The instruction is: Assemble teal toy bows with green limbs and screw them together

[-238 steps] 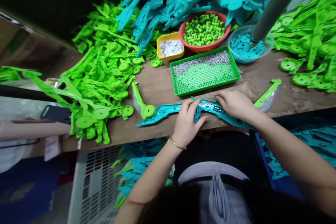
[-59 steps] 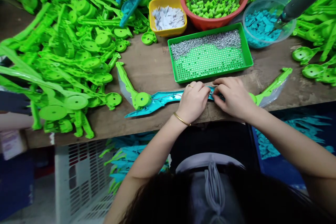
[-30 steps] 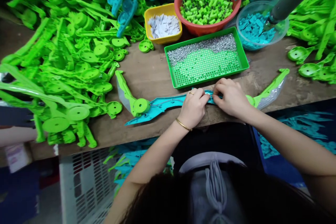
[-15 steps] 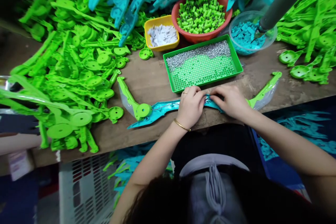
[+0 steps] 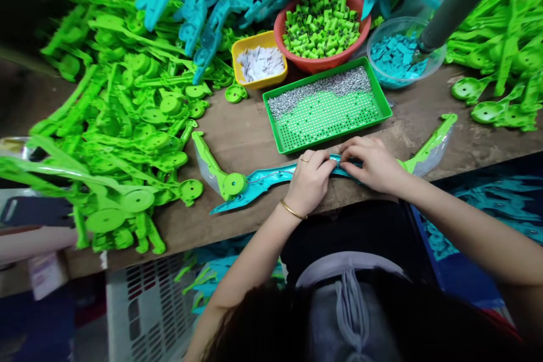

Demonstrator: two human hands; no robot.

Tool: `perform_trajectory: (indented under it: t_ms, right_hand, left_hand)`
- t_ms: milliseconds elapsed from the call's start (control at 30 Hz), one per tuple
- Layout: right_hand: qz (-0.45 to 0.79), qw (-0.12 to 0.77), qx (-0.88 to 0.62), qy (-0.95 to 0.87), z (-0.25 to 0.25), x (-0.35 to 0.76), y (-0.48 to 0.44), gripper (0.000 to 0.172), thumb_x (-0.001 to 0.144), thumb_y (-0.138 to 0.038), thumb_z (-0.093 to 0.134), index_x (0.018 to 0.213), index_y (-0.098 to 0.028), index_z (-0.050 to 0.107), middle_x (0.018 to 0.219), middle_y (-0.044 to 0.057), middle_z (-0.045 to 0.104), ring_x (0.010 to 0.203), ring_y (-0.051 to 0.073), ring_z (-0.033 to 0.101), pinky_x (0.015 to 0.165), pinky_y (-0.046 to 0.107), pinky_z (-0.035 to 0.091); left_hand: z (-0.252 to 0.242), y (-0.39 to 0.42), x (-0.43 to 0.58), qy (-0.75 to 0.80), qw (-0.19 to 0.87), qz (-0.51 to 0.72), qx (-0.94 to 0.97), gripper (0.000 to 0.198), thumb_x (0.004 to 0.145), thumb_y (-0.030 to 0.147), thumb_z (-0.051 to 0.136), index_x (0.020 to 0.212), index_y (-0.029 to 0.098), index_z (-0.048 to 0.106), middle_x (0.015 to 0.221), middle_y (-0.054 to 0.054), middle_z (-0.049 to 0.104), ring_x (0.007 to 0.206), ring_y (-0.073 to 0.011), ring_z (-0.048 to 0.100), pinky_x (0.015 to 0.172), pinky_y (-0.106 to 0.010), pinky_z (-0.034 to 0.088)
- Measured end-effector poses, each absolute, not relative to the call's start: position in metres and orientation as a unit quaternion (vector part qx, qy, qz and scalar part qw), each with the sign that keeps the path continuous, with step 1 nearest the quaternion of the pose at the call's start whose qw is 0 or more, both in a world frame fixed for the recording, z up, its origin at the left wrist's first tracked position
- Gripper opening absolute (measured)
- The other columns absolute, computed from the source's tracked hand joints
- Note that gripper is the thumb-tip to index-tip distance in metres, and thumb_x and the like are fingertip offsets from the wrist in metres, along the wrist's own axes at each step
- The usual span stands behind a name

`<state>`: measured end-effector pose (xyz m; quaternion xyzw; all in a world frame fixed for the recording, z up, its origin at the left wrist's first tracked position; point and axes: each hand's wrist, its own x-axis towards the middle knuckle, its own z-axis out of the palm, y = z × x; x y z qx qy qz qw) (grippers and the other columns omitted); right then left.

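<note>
A long blue plastic bow-shaped part [image 5: 269, 179] lies near the table's front edge, a thin wire or cord running along its inside. Light-green arms, a left one [image 5: 211, 165] and a right one [image 5: 432, 144], stick out from its ends. My left hand [image 5: 311, 178], with a gold bangle, grips the part just left of its middle, thumb and fingers closed. Close beside it, my right hand [image 5: 367, 163] has its fingertips pinched together at the part's middle. Whatever small piece may be between those fingertips is hidden.
Behind my hands stands a green tray [image 5: 328, 104] of small metal screws. Beyond it are a yellow tub [image 5: 252, 82] of white pieces, a red bowl [image 5: 322, 62] of green cylinders and a clear bowl [image 5: 441, 59] of blue pieces. Green parts [image 5: 139, 124] pile up left; a grey pole [image 5: 466, 5] slants at right.
My fingertips have closed over the middle of the blue part, covering the spot that showed between them. The whole view has shifted slightly.
</note>
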<state>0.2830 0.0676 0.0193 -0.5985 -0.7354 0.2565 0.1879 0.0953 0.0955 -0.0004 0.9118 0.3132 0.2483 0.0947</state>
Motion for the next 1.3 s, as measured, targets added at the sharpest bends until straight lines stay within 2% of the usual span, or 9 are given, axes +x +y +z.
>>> perform_trajectory:
  t_ms: [200, 400, 700, 767, 933, 1100, 1300]
  right_hand:
    - [0.216, 0.167, -0.61, -0.744, 0.02, 0.277, 0.066, 0.015, 0.088, -0.025, 0.054, 0.083, -0.018, 0.065, 0.111, 0.007, 0.065, 0.11, 0.024, 0.054, 0.098, 0.042, 0.033]
    - [0.212, 0.132, -0.636, -0.73, 0.024, 0.273, 0.066, 0.015, 0.088, -0.024, 0.052, 0.082, -0.017, 0.064, 0.108, 0.006, 0.066, 0.107, 0.025, 0.054, 0.098, 0.043, 0.032]
    - [0.176, 0.075, -0.67, -0.717, 0.028, 0.262, 0.072, 0.015, 0.085, -0.022, 0.051, 0.079, -0.017, 0.064, 0.1, 0.011, 0.064, 0.099, 0.028, 0.051, 0.08, 0.042, 0.035]
    - [0.18, 0.084, -0.658, -0.726, 0.03, 0.267, 0.07, 0.019, 0.088, -0.024, 0.049, 0.08, -0.018, 0.066, 0.1, 0.011, 0.066, 0.098, 0.027, 0.052, 0.082, 0.042, 0.034]
    - [0.201, 0.158, -0.646, -0.719, 0.034, 0.297, 0.051, 0.025, 0.093, -0.029, 0.047, 0.106, -0.023, 0.068, 0.115, 0.006, 0.067, 0.109, 0.024, 0.057, 0.093, 0.043, 0.035]
    - [0.156, 0.136, -0.638, -0.742, 0.03, 0.308, 0.032, 0.027, 0.093, -0.033, 0.049, 0.107, -0.023, 0.069, 0.113, 0.006, 0.069, 0.106, 0.024, 0.058, 0.103, 0.047, 0.03]
    - [0.121, 0.121, -0.614, -0.77, 0.023, 0.308, 0.032, 0.031, 0.093, -0.041, 0.047, 0.109, -0.025, 0.069, 0.114, 0.006, 0.068, 0.108, 0.025, 0.057, 0.108, 0.051, 0.025]
  left_hand:
    - [-0.002, 0.095, 0.094, 0.321, 0.108, 0.228, 0.913, 0.023, 0.094, 0.014, 0.045, 0.098, 0.015, 0.067, 0.09, -0.008, 0.063, 0.085, -0.02, 0.048, 0.079, -0.032, 0.046]
    - [-0.005, 0.095, 0.095, 0.317, 0.104, 0.246, 0.91, 0.025, 0.095, 0.014, 0.043, 0.095, 0.014, 0.068, 0.086, -0.008, 0.059, 0.081, -0.0196, 0.047, 0.076, -0.031, 0.045]
    - [-0.007, 0.094, 0.101, 0.329, 0.115, 0.184, 0.919, 0.034, 0.096, 0.015, 0.036, 0.086, 0.017, 0.068, 0.084, -0.009, 0.055, 0.08, -0.0217, 0.043, 0.073, -0.034, 0.041]
    - [-0.004, 0.095, 0.099, 0.33, 0.119, 0.166, 0.922, 0.033, 0.095, 0.014, 0.036, 0.088, 0.016, 0.068, 0.086, -0.009, 0.055, 0.081, -0.0219, 0.044, 0.075, -0.034, 0.042]
    - [0.011, 0.094, 0.093, 0.314, 0.132, 0.161, 0.926, 0.028, 0.091, 0.011, 0.043, 0.106, 0.014, 0.066, 0.105, -0.012, 0.057, 0.097, -0.0234, 0.047, 0.085, -0.036, 0.043]
    - [0.014, 0.087, 0.104, 0.32, 0.137, 0.2, 0.916, 0.028, 0.093, 0.025, 0.048, 0.114, 0.015, 0.064, 0.114, -0.013, 0.057, 0.107, -0.0256, 0.048, 0.092, -0.04, 0.042]
    - [0.007, 0.084, 0.112, 0.324, 0.14, 0.194, 0.915, 0.031, 0.09, 0.039, 0.055, 0.11, 0.019, 0.067, 0.114, -0.013, 0.057, 0.107, -0.0274, 0.048, 0.092, -0.043, 0.041]
